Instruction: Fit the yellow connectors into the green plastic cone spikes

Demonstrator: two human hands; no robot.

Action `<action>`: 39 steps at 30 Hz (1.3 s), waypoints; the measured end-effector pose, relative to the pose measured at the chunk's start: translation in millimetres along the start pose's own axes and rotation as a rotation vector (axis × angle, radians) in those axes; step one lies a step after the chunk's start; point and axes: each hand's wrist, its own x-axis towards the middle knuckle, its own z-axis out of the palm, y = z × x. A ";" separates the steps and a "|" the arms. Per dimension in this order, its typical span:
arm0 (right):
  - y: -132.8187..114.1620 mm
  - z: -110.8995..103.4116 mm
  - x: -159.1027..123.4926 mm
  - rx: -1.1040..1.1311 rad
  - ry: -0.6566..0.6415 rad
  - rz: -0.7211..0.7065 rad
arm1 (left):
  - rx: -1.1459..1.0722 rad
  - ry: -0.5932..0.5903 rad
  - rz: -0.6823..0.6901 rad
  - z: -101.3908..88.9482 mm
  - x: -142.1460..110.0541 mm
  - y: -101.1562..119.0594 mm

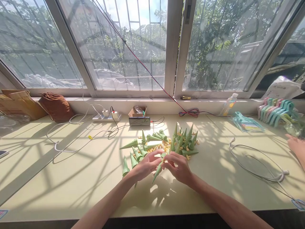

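A green plastic cone (pixel 157 174) is held over the table, its narrow tip pointing down toward me. My left hand (pixel 149 163) is closed around its upper part. At the cone's wide end, the fingers of my right hand (pixel 178 164) are pinched together; a yellowish bit shows there, but the fingers hide most of it. Just beyond my hands lie small yellow pieces (pixel 166 144). Loose green cones (pixel 129 144) lie and stand to the left of these. On the right, a cluster of green cones (pixel 188 138) stands mostly tip up, with yellow bits among them.
Behind the cones are a phone (pixel 139 121), a small cardboard box (pixel 138 111) and a power strip (pixel 107 117). A brown bag (pixel 56 106) stands at back left. A coiled white cable (pixel 258 173) and small hangers (pixel 276 111) are on the right, near another person's hand (pixel 296 148).
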 end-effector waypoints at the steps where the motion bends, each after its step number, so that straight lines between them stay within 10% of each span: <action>1: 0.1 0.3 -0.1 0.002 0.005 -0.003 | 0.006 -0.004 0.002 0.6 0.1 0.3; 27: 1.6 -2.3 2.3 0.075 -0.010 0.015 | -0.072 -0.083 0.097 -3.4 -1.3 8.5; 39: 13.9 -2.6 3.2 -0.145 0.004 0.162 | -0.155 0.132 0.182 -5.9 -0.4 14.7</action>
